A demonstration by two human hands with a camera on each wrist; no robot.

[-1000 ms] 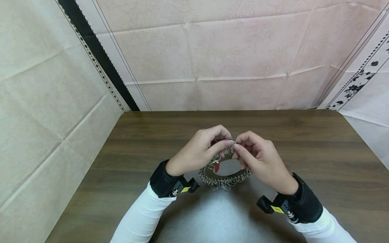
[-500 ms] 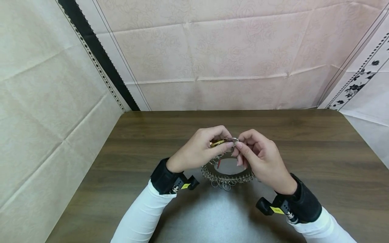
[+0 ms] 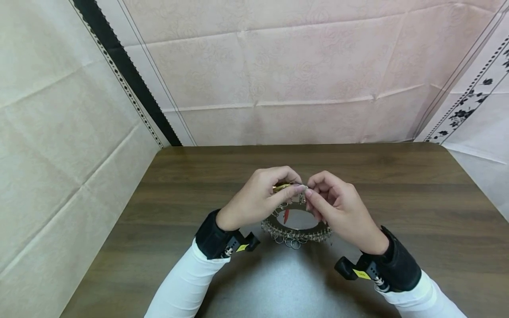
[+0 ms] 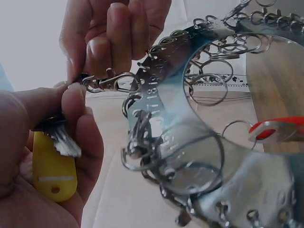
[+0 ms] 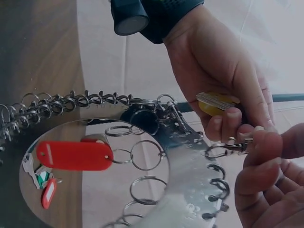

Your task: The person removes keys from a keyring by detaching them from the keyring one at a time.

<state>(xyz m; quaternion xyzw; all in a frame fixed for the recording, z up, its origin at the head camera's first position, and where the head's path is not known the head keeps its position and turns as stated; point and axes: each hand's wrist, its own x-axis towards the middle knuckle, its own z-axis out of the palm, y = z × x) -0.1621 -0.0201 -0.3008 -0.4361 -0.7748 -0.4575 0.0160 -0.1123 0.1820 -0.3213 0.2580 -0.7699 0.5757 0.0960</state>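
Note:
A round metal key holder (image 4: 164, 97), a flat ring edged with many small snap hooks and split rings, hangs upright below both hands. My left hand (image 3: 260, 194) pinches with thumb and forefinger, and a yellow key tag (image 4: 54, 166) and a key (image 4: 66, 142) lie within its fingers. My right hand (image 3: 338, 203) pinches a snap hook (image 4: 107, 83) on the holder's edge, its fingertips meeting the left's. The join between the hook and the key's ring is hidden by the fingertips. From another split ring dangles a red key tag (image 5: 73, 156).
Through the holder's opening, the right wrist view shows a key (image 5: 31, 171), a green tag (image 5: 42, 178) and a small red tag (image 5: 49, 194). The brown wooden table (image 3: 191, 176) lies below. Pale patterned cloth (image 3: 318, 79) hangs behind and at the sides.
The yellow tag, hidden a second ago in the head view, shows in my left hand. A ring that stood above the fingertips half a second ago is now lower. The holder has swung slightly.

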